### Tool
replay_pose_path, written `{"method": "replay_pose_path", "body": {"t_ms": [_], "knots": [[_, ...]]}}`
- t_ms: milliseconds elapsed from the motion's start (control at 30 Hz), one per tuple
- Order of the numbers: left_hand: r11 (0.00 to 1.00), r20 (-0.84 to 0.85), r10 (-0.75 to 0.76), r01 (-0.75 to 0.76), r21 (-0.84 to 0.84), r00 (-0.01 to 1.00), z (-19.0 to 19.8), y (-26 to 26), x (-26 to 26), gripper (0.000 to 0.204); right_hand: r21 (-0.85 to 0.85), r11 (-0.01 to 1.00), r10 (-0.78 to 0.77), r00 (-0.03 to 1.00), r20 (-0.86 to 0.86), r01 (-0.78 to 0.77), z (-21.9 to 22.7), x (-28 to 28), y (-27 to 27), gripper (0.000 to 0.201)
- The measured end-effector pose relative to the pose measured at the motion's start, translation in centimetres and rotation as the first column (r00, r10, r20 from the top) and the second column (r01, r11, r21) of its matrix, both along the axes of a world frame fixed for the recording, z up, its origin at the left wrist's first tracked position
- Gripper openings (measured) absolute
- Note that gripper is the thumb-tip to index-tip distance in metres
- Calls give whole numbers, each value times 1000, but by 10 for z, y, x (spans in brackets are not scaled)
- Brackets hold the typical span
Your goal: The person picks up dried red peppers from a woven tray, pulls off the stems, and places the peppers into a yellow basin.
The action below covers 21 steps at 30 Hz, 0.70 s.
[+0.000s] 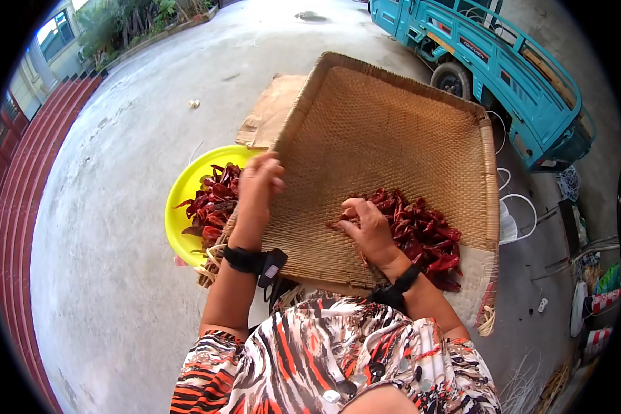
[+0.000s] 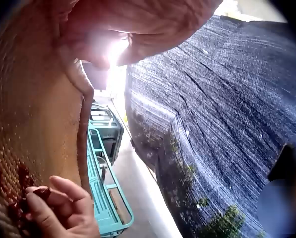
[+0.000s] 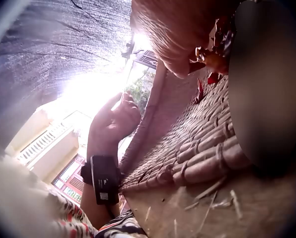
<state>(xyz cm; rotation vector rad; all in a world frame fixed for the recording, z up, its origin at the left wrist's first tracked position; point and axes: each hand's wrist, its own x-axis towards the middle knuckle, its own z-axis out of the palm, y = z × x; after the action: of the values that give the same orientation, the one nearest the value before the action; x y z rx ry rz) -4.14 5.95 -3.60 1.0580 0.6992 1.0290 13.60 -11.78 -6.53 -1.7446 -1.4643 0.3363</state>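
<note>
My right hand point(image 1: 371, 231) is over the pile of dried red chili peppers point(image 1: 428, 238) in a shallow woven tray point(image 1: 379, 131). Between its thumb and fingers it pinches a dark red dried chili point(image 2: 42, 192), as the left wrist view shows. My left hand point(image 1: 259, 183) is raised by the tray's left rim, fingers loosely bent, with nothing visible in them. Beneath and beside it sits a yellow basin point(image 1: 179, 190) heaped with more dried chilies point(image 1: 217, 200). In the right wrist view the left hand point(image 3: 117, 121) appears beyond the tray's rim.
A flattened cardboard piece point(image 1: 272, 110) lies behind the basin. At the right back stands a turquoise cargo tricycle point(image 1: 490, 62). A white bucket point(image 1: 508, 224) is right of the tray. Red steps point(image 1: 34, 159) run along the left. Dark shade netting point(image 2: 217, 99) hangs overhead.
</note>
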Motion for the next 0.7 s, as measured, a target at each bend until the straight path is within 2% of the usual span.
{"method": "replay_pose_path", "body": {"t_ms": [33,100,133,167,233,267,333,433,500,567,633,667,700], "knots": [[982,-136,-173,182,57,976,5,-8,4,33,57,998,6,1000,-20,-5,-2,0,1,35],[884,-350,-391,453,116,851,14,-30,14,22,169,986,18,998,-57,-8,-7,2,3,35],[821,-362,-442,533,206,821,1,-33,18,20,154,988,26,997,-74,-14,-3,1,1,34],[742,-380,-488,603,292,786,-22,-33,23,18,138,990,34,995,-92,-21,4,-2,-1,34],[653,-384,-555,672,349,738,-25,-40,26,15,142,988,73,990,-124,-55,7,-4,-3,33],[653,-366,-580,684,325,728,-25,-42,26,14,162,984,103,985,-138,-80,4,-3,-2,33],[573,-452,-553,713,403,700,-2,-45,24,16,200,972,168,963,-211,-126,-6,-1,-3,31],[552,-468,-573,739,387,673,0,-46,22,18,214,964,221,925,-310,-158,-4,-3,-1,30],[562,-450,-588,739,371,672,-5,-45,22,19,149,979,176,943,-282,-138,11,-6,-6,28],[602,-417,-601,730,325,682,-8,-44,23,19,366,912,304,906,-294,-187,-3,-2,-3,27],[694,-357,-604,690,205,713,-5,-44,24,17,391,916,186,960,-211,-91,-1,1,-4,26],[743,-322,-599,659,121,734,-1,-44,24,17,325,945,0,993,-116,38,4,6,-5,26],[823,-251,-499,544,161,829,2,-45,24,14,275,945,-182,983,-7,177,11,10,-6,26]]}}
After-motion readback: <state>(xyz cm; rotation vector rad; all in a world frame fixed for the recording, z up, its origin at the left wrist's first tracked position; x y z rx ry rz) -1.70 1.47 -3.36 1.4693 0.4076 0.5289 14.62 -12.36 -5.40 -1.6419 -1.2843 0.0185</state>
